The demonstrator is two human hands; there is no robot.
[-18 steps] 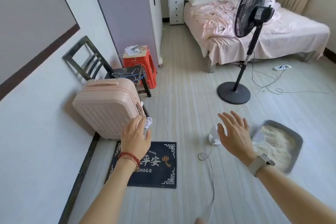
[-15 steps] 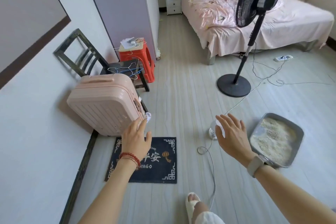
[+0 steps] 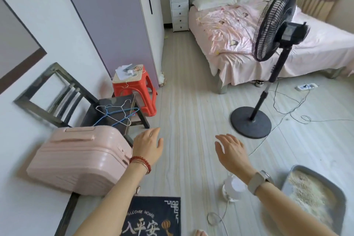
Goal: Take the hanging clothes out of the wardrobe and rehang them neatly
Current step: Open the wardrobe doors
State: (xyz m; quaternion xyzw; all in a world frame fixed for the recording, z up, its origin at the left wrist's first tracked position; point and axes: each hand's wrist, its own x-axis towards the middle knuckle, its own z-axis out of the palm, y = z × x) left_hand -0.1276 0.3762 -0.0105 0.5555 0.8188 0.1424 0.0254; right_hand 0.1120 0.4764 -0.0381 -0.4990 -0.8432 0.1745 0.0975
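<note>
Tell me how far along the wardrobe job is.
Done: nothing visible yet; the wardrobe shows no open door from here, and no clothes are out. A few bare wire hangers lie on the dark chair. In hand: nothing; the left hand and right hand are open and empty. Left: reaching the wardrobe, taking clothes out, rehanging them.

- One view only, from a wide-angle camera on the person's head, looking forward and down across a bedroom floor.
- Both hands reach out low in the frame, nearest the lens: the left hand and the right hand.
- The mat lies at the bottom edge, almost under the camera.
- The wardrobe stands ahead on the left; the bed lies far off at upper right.
- Straight edges bow towards the frame's borders.
</note>
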